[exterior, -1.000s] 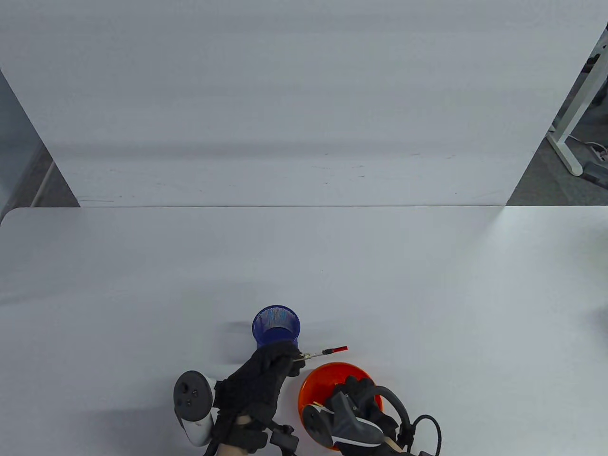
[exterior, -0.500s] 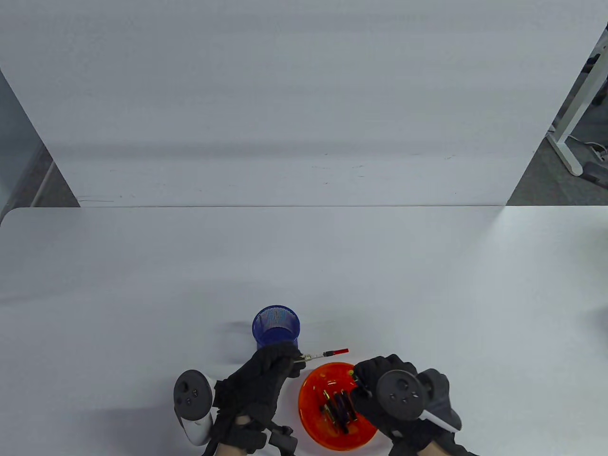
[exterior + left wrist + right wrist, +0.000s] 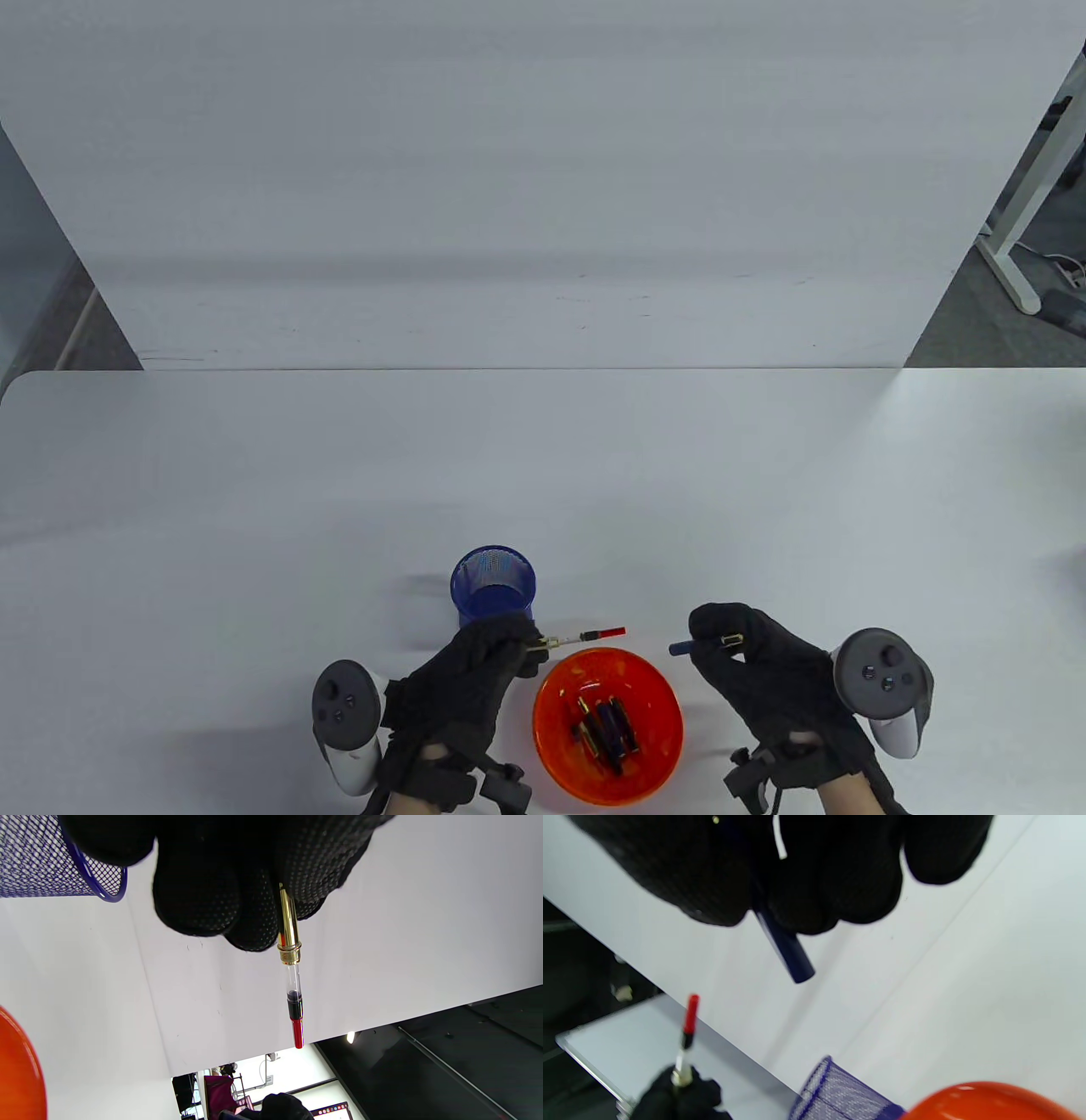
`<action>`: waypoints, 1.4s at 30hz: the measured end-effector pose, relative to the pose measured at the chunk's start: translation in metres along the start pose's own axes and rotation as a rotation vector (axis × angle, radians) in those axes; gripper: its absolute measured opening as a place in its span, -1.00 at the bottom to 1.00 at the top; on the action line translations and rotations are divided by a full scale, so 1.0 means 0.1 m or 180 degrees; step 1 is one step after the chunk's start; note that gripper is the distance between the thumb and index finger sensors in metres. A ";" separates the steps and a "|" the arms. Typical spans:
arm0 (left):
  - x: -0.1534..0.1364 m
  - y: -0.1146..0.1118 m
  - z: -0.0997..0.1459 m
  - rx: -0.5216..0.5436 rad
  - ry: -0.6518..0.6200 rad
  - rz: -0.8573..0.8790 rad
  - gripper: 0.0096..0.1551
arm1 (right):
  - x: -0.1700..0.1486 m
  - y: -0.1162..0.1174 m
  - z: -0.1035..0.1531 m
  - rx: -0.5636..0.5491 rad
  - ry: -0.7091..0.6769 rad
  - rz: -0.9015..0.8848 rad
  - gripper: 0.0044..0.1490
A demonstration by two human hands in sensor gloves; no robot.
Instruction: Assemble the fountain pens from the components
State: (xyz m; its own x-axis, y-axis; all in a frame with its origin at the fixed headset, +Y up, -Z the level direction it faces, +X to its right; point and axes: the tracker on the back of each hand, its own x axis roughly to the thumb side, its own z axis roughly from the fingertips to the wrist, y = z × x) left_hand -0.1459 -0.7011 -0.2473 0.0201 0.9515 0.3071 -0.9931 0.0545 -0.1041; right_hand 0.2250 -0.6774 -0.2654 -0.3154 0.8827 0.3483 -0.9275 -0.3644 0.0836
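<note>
Lifting clear of the orange plastic bowl (image 3: 551, 747), the right hand (image 3: 764, 679) now pinches a dark blue pen barrel (image 3: 683, 648), pointing it left toward the gold-collared red-tipped ink converter section (image 3: 581, 635) pinched in the left hand (image 3: 462, 688) above the desk (image 3: 254, 509); joining looks next.

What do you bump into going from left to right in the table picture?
Left tracker → left hand → red-tipped pen part → blue pen piece → right hand → right tracker. The blue cup and orange bowl overlap these sideways, so I left them out.
</note>
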 end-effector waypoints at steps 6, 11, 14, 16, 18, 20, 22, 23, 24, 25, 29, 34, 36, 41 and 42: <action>-0.02 -0.06 -0.01 -0.0117 0.0017 -0.0038 -0.61 | -0.11 0.01 -0.02 0.0036 -0.0040 -0.0900 -0.57; -0.02 -0.11 -0.01 -0.0199 0.0021 -0.0028 -0.61 | -0.09 0.05 -0.02 0.0172 -0.0102 -0.1021 -0.55; -0.02 -0.12 0.00 -0.0203 0.0020 -0.0009 -0.61 | -0.08 0.08 -0.03 0.0272 -0.0140 -0.1063 -0.54; -0.02 -0.12 0.00 -0.0196 -0.0003 0.0012 -0.61 | -0.09 0.11 -0.03 0.0339 -0.0133 -0.1131 -0.54; -0.02 -0.13 0.00 -0.0221 -0.0009 -0.0029 -0.61 | -0.10 0.14 -0.03 0.0380 -0.0119 -0.1216 -0.54; -0.02 -0.15 0.00 -0.0216 -0.0053 -0.0003 -0.61 | -0.11 0.17 -0.03 0.0468 -0.0083 -0.1283 -0.53; -0.01 -0.18 0.00 -0.0279 -0.0077 -0.0025 -0.61 | -0.12 0.21 -0.03 0.0518 -0.0064 -0.1313 -0.52; -0.01 -0.20 0.00 -0.0304 -0.0086 -0.0053 -0.61 | -0.12 0.22 -0.04 0.0546 -0.0061 -0.1322 -0.52; -0.01 -0.21 0.00 -0.0316 -0.0086 -0.0065 -0.61 | -0.13 0.24 -0.04 0.0579 -0.0062 -0.1336 -0.52; -0.02 -0.23 0.01 -0.0334 -0.0078 -0.0057 -0.61 | -0.13 0.25 -0.04 0.0624 -0.0068 -0.1361 -0.51; -0.01 -0.28 0.01 -0.0443 -0.0109 -0.0103 -0.60 | -0.11 0.29 -0.04 0.0725 -0.0090 -0.1283 -0.52; 0.00 -0.32 0.01 -0.0503 -0.0127 -0.0096 -0.60 | -0.10 0.32 -0.04 0.0820 -0.0125 -0.1235 -0.52; -0.01 -0.33 0.02 -0.0528 -0.0092 -0.0052 -0.60 | -0.10 0.34 -0.04 0.0850 -0.0143 -0.1228 -0.52; -0.05 -0.36 0.01 -0.0608 0.0020 -0.0043 -0.60 | -0.10 0.42 -0.03 0.0891 -0.0142 -0.1176 -0.51; -0.05 -0.35 0.01 -0.0574 0.0036 0.0034 -0.60 | -0.10 0.43 -0.03 0.0883 -0.0116 -0.1205 -0.51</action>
State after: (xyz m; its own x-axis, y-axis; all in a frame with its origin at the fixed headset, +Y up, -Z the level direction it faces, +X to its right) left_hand -0.1113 -0.7086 -0.2442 0.0121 0.9556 0.2945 -0.9564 0.0970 -0.2754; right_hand 0.1879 -0.7007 -0.2679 0.0465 0.9597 0.2773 -0.8857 -0.0887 0.4557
